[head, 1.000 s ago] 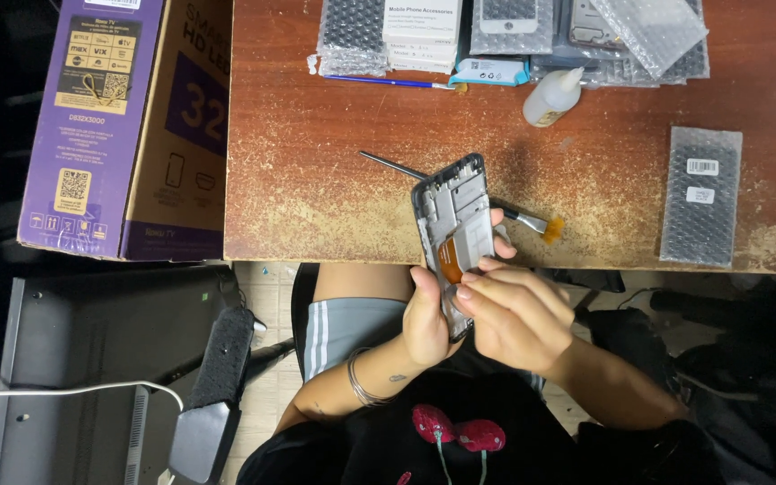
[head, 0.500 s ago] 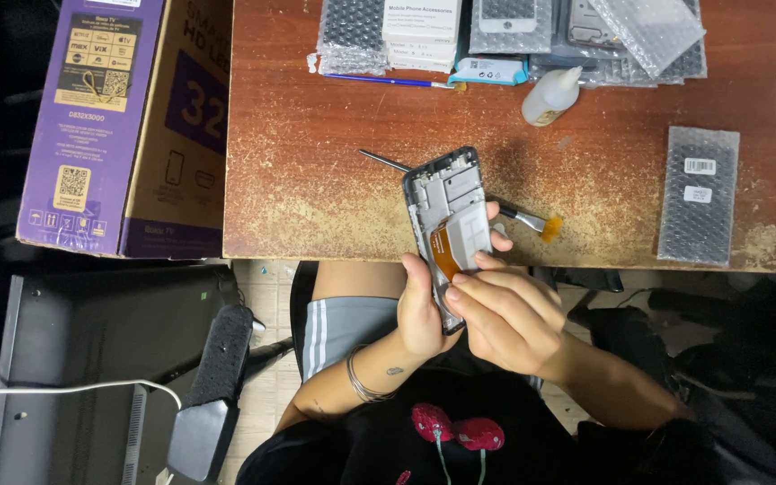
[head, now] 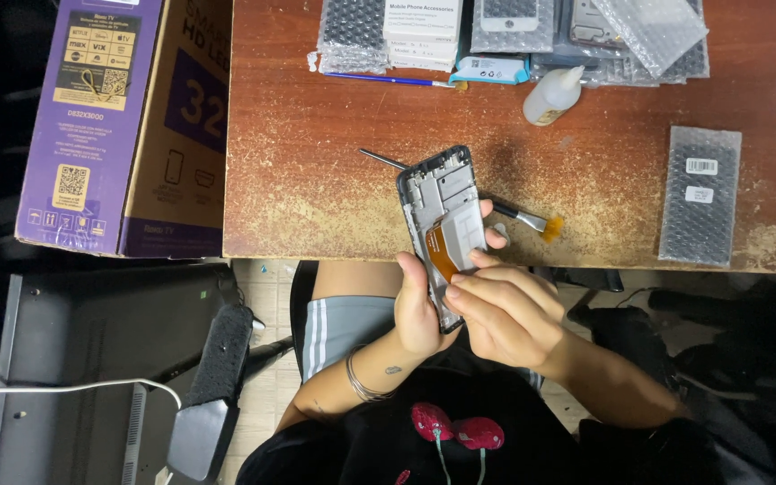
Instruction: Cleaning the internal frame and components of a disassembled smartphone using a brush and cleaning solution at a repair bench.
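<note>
My left hand (head: 422, 310) grips an opened phone frame (head: 440, 193) from below, its bare inner side facing up with a metal plate and an orange flex strip (head: 442, 251). My right hand (head: 505, 310) rests against the frame's lower right side, its fingertips pinched on the orange strip and the plate's edge. The phone is held over the near edge of a worn brown table (head: 316, 144). Behind the phone lie a small brush with an orange tip (head: 532, 219) and a thin metal tool (head: 382, 160).
At the table's far edge are bubble-wrapped parts (head: 352, 36), a white box (head: 422, 27), a white squeeze bottle (head: 551, 97) and a blue pen (head: 388, 79). A bubble-wrapped pack (head: 699, 194) lies at right. A purple cardboard box (head: 109, 117) stands left, above a dark flat screen (head: 73, 359).
The phone frame has shifted slightly in my hands, and my right fingers have moved a little along its lower right side. Nothing on the table has moved.
</note>
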